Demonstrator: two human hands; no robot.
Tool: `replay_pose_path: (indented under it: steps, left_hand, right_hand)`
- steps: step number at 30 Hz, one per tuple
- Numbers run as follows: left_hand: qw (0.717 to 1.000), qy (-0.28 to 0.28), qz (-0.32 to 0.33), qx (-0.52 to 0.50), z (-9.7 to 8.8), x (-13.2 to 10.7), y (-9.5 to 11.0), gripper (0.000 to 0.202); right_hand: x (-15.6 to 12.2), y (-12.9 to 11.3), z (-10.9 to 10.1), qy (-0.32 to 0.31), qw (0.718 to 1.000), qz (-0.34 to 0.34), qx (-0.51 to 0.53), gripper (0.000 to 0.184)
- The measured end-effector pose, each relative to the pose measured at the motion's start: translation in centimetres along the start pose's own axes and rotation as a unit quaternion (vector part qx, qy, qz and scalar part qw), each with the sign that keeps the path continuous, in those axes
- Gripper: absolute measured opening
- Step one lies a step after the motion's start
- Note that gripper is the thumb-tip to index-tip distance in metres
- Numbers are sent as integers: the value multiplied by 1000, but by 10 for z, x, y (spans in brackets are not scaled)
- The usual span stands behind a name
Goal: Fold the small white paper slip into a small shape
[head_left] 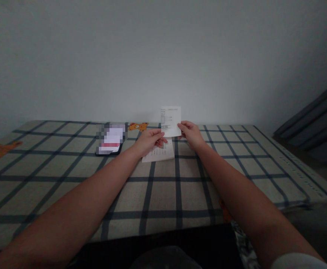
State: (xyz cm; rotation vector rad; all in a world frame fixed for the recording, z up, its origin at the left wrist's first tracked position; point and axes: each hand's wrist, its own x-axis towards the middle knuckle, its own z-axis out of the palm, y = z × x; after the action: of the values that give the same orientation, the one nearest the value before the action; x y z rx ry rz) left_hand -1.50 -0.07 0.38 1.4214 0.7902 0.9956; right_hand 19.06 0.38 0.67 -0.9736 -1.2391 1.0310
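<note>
A small printed paper slip (170, 121) stands upright between my two hands, above the cloth. My left hand (150, 141) pinches its lower left corner. At its right edge, my right hand (190, 133) grips it between thumb and fingers. Below the slip, a second printed paper (163, 153) lies flat on the checked cloth, partly covered by my left hand. The print on both is too small and blurred to read.
A dark-edged phone (120, 145) with a lit, pixelated screen lies to the left. The checked cloth (163, 186) with orange bear prints covers the surface up to a pale wall (163, 56). Dark folded fabric (314, 112) hangs at the right.
</note>
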Motion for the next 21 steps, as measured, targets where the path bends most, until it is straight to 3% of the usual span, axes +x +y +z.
replay_pose_path:
  steps: [4,9,16,21]
  left_hand:
    - [999,21,-11,-28,3,-1,1,27]
    - [992,97,42,-74,5,2,3,24]
    - [994,65,14,-84,4,1,3,21]
    - [991,102,26,-85,5,2,5,18]
  right_hand:
    - [0,0,0,-15,1000,12,-9,37]
    - [-3,-1,2,-69,997,25,-27,32]
    - [-4,-2,3,-67,997,31,-8,33]
    - [-5,-2,3,-85,995,39,-24,32]
